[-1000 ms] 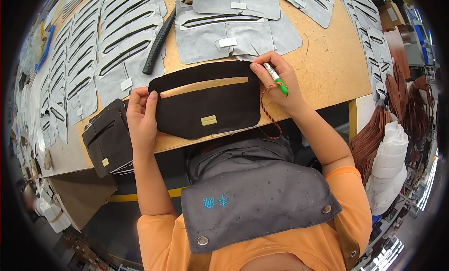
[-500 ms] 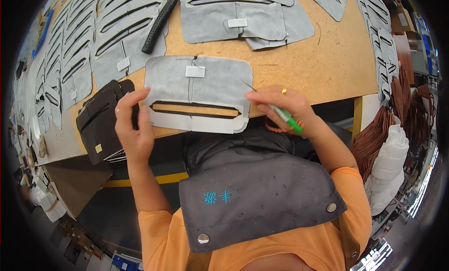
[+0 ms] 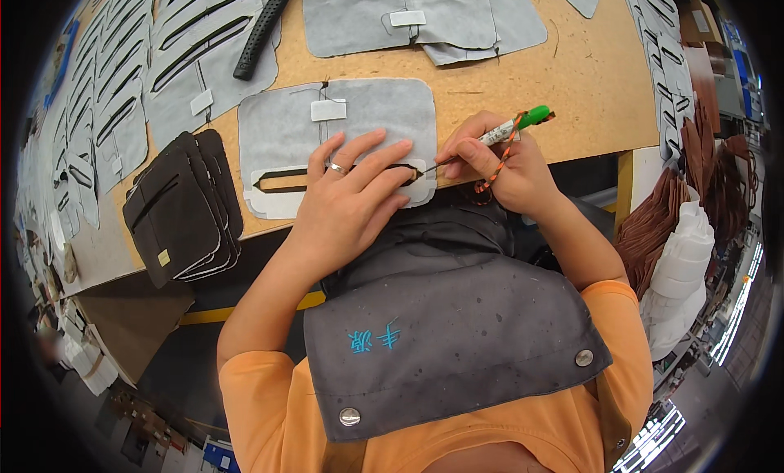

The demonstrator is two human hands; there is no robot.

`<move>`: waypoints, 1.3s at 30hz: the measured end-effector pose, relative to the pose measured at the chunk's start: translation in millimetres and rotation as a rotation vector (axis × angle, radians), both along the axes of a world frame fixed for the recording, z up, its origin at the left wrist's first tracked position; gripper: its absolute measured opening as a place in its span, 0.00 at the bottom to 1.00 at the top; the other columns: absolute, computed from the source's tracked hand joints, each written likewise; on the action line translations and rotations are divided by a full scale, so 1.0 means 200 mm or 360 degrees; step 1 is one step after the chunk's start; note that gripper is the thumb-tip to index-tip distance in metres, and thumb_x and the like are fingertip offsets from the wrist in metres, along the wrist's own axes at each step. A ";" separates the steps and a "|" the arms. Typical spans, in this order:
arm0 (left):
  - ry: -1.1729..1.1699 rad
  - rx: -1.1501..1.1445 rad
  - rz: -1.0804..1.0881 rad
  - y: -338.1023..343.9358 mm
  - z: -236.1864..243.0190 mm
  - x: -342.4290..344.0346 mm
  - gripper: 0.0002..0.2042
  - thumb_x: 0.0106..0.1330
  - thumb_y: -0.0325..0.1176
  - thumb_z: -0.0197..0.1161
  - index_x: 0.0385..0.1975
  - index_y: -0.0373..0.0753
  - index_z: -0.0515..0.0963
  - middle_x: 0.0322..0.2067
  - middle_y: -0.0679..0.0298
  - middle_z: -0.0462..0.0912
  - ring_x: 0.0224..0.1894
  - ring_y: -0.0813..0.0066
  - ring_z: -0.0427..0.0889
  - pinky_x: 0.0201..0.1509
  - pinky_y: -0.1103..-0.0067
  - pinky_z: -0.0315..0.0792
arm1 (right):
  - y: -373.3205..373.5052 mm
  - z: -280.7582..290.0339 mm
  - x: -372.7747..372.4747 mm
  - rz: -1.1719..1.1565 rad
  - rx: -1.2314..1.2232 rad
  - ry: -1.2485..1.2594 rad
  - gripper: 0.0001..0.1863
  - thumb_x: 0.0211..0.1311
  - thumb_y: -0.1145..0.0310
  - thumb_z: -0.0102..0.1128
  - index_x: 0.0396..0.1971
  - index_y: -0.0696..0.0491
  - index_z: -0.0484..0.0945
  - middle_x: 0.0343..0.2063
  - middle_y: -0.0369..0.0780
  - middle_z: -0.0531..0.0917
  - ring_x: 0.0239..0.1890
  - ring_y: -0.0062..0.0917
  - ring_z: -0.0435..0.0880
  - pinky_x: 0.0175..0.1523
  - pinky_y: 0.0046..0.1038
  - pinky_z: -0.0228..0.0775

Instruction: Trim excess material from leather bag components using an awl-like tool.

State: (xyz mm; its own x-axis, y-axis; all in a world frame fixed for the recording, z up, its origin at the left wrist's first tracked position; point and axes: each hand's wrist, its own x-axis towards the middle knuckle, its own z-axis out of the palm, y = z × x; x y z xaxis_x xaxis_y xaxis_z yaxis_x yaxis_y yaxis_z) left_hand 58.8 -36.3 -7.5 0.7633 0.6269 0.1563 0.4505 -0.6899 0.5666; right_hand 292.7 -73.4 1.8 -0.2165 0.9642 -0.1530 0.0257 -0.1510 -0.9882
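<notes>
A grey leather panel (image 3: 278, 138) with a long slot and a small white label lies grey side up at the table's near edge. My left hand (image 3: 351, 197) presses flat on it, fingers spread over the slot, a ring on one finger. My right hand (image 3: 498, 167) holds a green-capped pen (image 3: 513, 127) with an orange cord around it. The pen's tip touches the right end of the slot.
A stack of dark brown panels (image 3: 181, 203) lies left of the grey one. Rows of grey slotted panels (image 3: 106, 89) cover the far left, more lie at the top (image 3: 425, 15). A black ridged handle (image 3: 263, 29) rests among them. Brown leather bundles (image 3: 653, 228) hang right of the wooden table (image 3: 588, 89).
The dark panel was flipped grey side up and laid down. My left hand moved from its left edge onto the middle, and my right hand brought the pen tip to the slot.
</notes>
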 end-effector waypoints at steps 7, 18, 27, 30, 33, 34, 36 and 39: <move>0.0012 -0.0043 0.0140 0.03 0.02 0.05 0.12 0.58 0.28 0.64 0.42 0.44 0.76 0.56 0.67 0.75 0.64 0.64 0.66 0.68 0.64 0.49 | 0.03 -0.05 -0.01 -0.0147 0.0008 0.0126 0.10 0.72 0.67 0.49 0.36 0.59 0.74 0.31 0.39 0.81 0.34 0.18 0.81 0.44 0.21 0.74; -0.0066 0.0039 -0.0051 0.06 0.01 0.04 0.08 0.55 0.26 0.65 0.35 0.44 0.79 0.50 0.72 0.79 0.60 0.69 0.71 0.64 0.66 0.53 | 0.14 0.00 0.01 0.0142 -0.0097 -0.0188 0.10 0.69 0.67 0.53 0.32 0.59 0.77 0.28 0.36 0.82 0.29 0.15 0.79 0.36 0.18 0.72; 0.0048 0.0059 -0.0027 0.05 0.01 0.04 0.10 0.53 0.25 0.64 0.34 0.46 0.78 0.50 0.74 0.79 0.60 0.70 0.71 0.66 0.65 0.53 | 0.24 0.07 0.03 0.0536 -0.0024 -0.0537 0.06 0.65 0.70 0.57 0.30 0.57 0.78 0.25 0.36 0.81 0.26 0.16 0.79 0.32 0.21 0.71; 0.0021 0.0046 0.0012 0.04 0.01 0.04 0.10 0.52 0.25 0.64 0.33 0.47 0.78 0.50 0.75 0.80 0.60 0.70 0.70 0.67 0.65 0.52 | 0.14 0.02 0.03 0.0457 0.0626 -0.0620 0.03 0.57 0.74 0.63 0.28 0.55 0.77 0.28 0.41 0.83 0.23 0.28 0.79 0.30 0.25 0.71; 0.0008 0.0048 0.0015 0.04 0.00 0.04 0.10 0.52 0.25 0.64 0.33 0.47 0.78 0.50 0.75 0.80 0.60 0.70 0.71 0.67 0.65 0.52 | 0.07 -0.04 0.04 0.0449 0.1312 -0.0904 0.07 0.55 0.70 0.66 0.26 0.53 0.75 0.28 0.37 0.83 0.21 0.24 0.79 0.27 0.23 0.70; 0.0009 0.0049 0.0011 0.04 0.00 0.04 0.10 0.52 0.25 0.64 0.33 0.47 0.78 0.50 0.75 0.80 0.60 0.70 0.71 0.67 0.65 0.52 | 0.03 -0.04 0.03 0.0453 0.1363 -0.1003 0.07 0.53 0.70 0.67 0.26 0.52 0.76 0.32 0.36 0.84 0.23 0.23 0.80 0.30 0.23 0.72; -0.0012 0.0020 0.0006 0.05 0.00 0.04 0.09 0.53 0.25 0.63 0.34 0.46 0.78 0.50 0.75 0.80 0.60 0.70 0.71 0.67 0.66 0.52 | -0.01 -0.07 0.03 0.0433 0.1442 -0.1040 0.08 0.52 0.69 0.68 0.27 0.52 0.76 0.33 0.37 0.84 0.23 0.23 0.80 0.31 0.23 0.72; -0.0063 -0.0043 0.0038 0.06 -0.01 0.03 0.10 0.55 0.25 0.63 0.35 0.45 0.78 0.50 0.74 0.80 0.60 0.70 0.71 0.68 0.66 0.52 | -0.03 -0.08 0.05 0.0411 0.1535 -0.1072 0.09 0.51 0.69 0.70 0.29 0.52 0.77 0.36 0.38 0.85 0.25 0.23 0.81 0.32 0.22 0.72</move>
